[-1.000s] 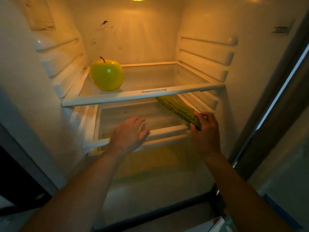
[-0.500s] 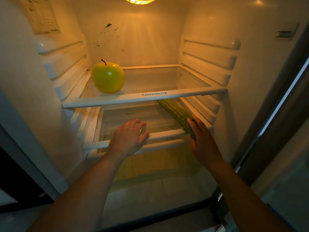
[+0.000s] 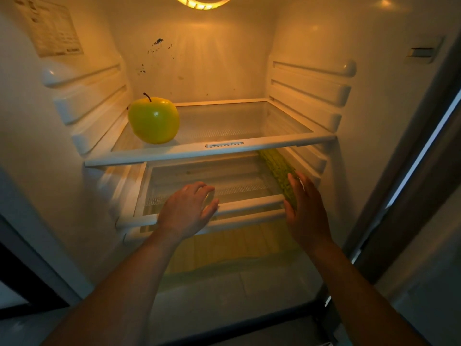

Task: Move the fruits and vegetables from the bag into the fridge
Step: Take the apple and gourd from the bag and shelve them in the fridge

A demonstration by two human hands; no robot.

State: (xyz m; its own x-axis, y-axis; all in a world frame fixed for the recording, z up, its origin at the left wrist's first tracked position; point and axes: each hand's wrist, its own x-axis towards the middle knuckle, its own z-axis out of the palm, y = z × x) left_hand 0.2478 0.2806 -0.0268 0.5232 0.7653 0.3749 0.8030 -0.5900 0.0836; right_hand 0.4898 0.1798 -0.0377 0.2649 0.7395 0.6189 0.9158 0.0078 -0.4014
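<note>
The open fridge (image 3: 224, 58) fills the head view, its pale plastic walls washed amber by a lamp (image 3: 203, 1) at the top edge. Moulded shelf rails run down both side walls, a printed label (image 3: 50, 26) is stuck high on the left wall, and a scatter of dark specks (image 3: 157, 42) marks the back wall. Two glass shelves with white frames are fitted: the upper shelf (image 3: 249, 144) spans the full width, and the lower shelf (image 3: 249, 202) sits below it. Under the lower shelf a yellowish ribbed surface shows through, and to the right a dark door edge with a bright strip of light runs down the frame. A large, glossy yellow-green apple (image 3: 154, 120) with a short dark stem stands on the left of the upper shelf, close to the left wall. A long, bumpy green bitter gourd (image 3: 279, 168) lies on the right side of the lower shelf, running from its front rail back under the upper shelf, near the right wall. The right hand (image 3: 304, 208) is spread open with its fingers extended, the palm against the near end of the gourd and not wrapped around it. The left hand (image 3: 185, 212) is also open, fingers loosely curved, resting at the front rail of the lower shelf and holding nothing.
</note>
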